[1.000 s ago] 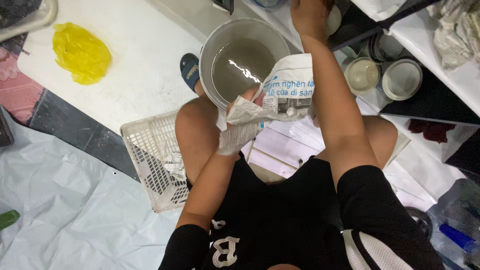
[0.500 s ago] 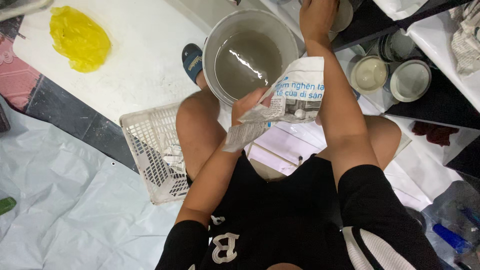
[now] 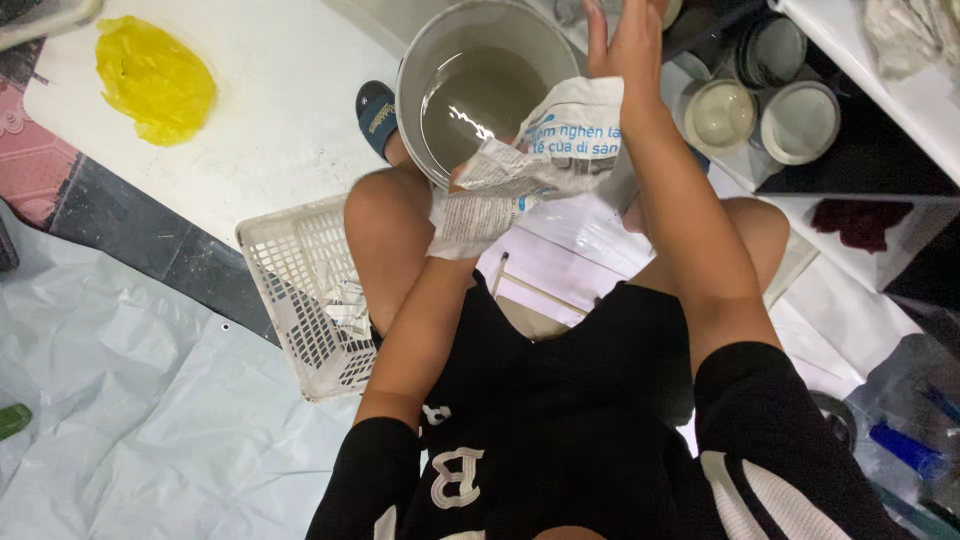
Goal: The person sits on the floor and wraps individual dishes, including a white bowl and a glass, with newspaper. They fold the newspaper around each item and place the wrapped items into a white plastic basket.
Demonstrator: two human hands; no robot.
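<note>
The left hand (image 3: 462, 180) is closed on a crumpled paper bag (image 3: 530, 160), held tilted at the near rim of a grey bucket (image 3: 420, 75) of cloudy liquid, between the knees. The right hand (image 3: 625, 45) is open, fingers spread, flat against the bag's far side – pressing, not gripping. With only one hand clamped, the limp paper could fold or slip – spilling past the rim onto the legs or the white basket (image 3: 300, 290)

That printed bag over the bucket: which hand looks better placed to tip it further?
Probably the left. The left hand grips the crumpled bag at its lower end, beside the bucket. The right hand is open, fingers spread, above the bag's top.
</note>
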